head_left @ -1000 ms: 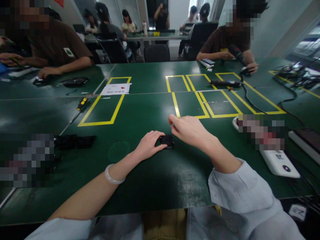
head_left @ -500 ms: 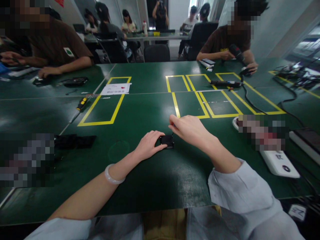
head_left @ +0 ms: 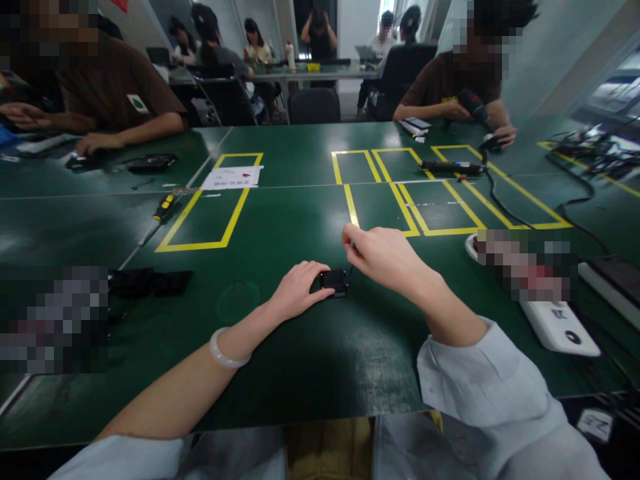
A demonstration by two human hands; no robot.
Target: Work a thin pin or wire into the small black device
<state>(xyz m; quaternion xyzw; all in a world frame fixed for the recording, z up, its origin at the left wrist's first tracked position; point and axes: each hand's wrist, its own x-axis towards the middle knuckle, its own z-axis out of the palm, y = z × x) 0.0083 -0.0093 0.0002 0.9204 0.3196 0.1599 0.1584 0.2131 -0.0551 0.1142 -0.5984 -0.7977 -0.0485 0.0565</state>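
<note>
A small black box-shaped part [head_left: 335, 283] lies on the green table, gripped at its left end between the thumb and fingers of my left hand [head_left: 299, 289]. To its upper right, my right hand [head_left: 383, 253] is closed in a pinch. A thin dark rod [head_left: 351, 269] pokes down from those fingers beside the part's right edge. Most of the rod is hidden in the hand, so its kind is unclear, and I cannot tell whether its tip touches the part.
A yellow-and-black screwdriver [head_left: 164, 208] lies at left, near a paper sheet [head_left: 233, 177]. Yellow tape rectangles [head_left: 225, 244] mark the table. At right are a white long device [head_left: 560, 327] and black cables [head_left: 580, 187]. Co-workers sit across the table.
My right hand has shifted slightly right, drawing the thin rod a little away from the part's right edge. My left hand and the black part have stayed put.
</note>
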